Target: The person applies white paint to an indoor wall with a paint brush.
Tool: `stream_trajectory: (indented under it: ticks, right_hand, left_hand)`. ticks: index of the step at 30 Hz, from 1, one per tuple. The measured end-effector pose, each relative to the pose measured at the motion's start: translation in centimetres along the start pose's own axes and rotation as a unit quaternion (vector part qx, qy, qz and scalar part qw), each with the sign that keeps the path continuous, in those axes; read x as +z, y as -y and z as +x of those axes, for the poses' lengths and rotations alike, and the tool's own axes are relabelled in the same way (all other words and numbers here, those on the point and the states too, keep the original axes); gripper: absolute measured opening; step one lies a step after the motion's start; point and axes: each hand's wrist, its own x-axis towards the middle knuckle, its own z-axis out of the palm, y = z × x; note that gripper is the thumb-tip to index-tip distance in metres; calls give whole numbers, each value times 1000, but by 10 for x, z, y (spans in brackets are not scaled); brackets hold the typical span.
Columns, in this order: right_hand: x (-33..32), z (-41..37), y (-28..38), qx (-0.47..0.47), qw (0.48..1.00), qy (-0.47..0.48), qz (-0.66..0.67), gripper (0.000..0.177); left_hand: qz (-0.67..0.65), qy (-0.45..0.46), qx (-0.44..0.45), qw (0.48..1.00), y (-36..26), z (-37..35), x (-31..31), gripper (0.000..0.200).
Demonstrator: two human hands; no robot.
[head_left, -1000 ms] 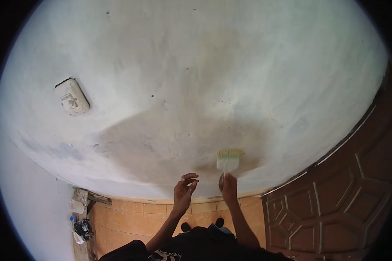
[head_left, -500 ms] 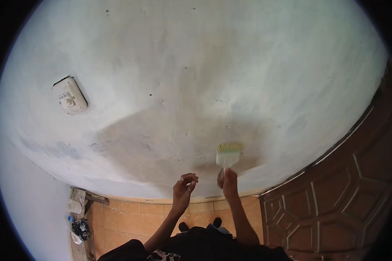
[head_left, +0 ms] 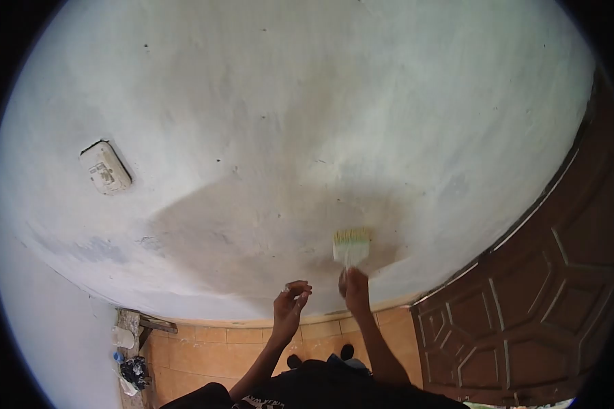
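The wall (head_left: 252, 88) looks matt, the brush (head_left: 351, 247) coarse-bristled, the door (head_left: 529, 293) wooden, the bench (head_left: 131, 318) rough wood, the floor (head_left: 198, 351) tile, the bag (head_left: 135, 371) glossy plastic.

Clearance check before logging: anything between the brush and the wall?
Nothing visible. The right hand holds the brush up toward the wall; the left hand is off to one side. Contact can't be judged.

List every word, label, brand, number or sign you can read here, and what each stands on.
"JAWAY": white print on the black fabric shirt; any letters before it are unclear.
Dark marks on the off-white rounded rectangular wall box: too blurred to read.
Nothing else legible.
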Motion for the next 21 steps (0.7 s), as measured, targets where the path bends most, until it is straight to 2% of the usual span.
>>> stream_trajectory:
  ticks: [2,5,7,9,12,15,16,17,20,21]
  right_hand:
    - [0,-41,-8,104,988,13,115,45]
    - [-9,-41,30,101,987,16,125,45]
    - [-15,-10,74,70,983,-5,172,45]
    - [-20,24,112,77,973,-2,216,45]
    - [-27,44,110,90,974,25,207,40]
    - [-24,12,31,70,989,36,128,42]
    - [-20,-8,16,104,980,29,165,47]
    - [-19,-28,-5,69,988,34,134,46]
    - [-23,-47,22,139,977,38,154,47]
    - [-26,-36,41,75,982,45,166,45]
  left_hand:
    - [13,-9,-5,1000,-1,-3,0,20]
    - [33,-8,-12,999,0,-3,-1,20]
    - [46,4,-23,999,3,-4,-1,20]
    - [55,19,-19,998,0,-3,1,21]
    - [61,27,3,998,3,-1,4,21]
    - [69,23,16,997,5,3,3,21]
    - [72,20,15,997,6,2,3,21]
    - [76,19,14,997,7,-1,3,21]
    - [84,16,18,996,8,5,1,20]
    - [82,15,10,996,10,4,1,20]
